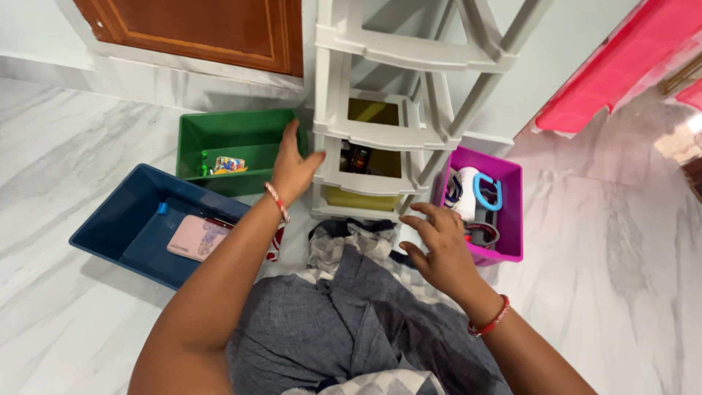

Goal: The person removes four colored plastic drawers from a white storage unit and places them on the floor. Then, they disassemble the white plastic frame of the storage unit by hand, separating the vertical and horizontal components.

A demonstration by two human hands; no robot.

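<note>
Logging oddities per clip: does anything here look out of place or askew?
Yes. Three drawers, green, blue and magenta, sit out on the marble floor around the white rack, whose upper slots gape empty. Nothing looks spilled or broken.

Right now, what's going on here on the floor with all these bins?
A person sits on a white marble floor facing a grey plastic drawer rack. Three drawers lie out beside it: a green plastic bin, a blue plastic bin holding a pink flat case, and a magenta plastic bin of small items. The left hand reaches open toward the rack by the green bin; the right hand hovers open beside the magenta bin. Neither holds anything.
</note>
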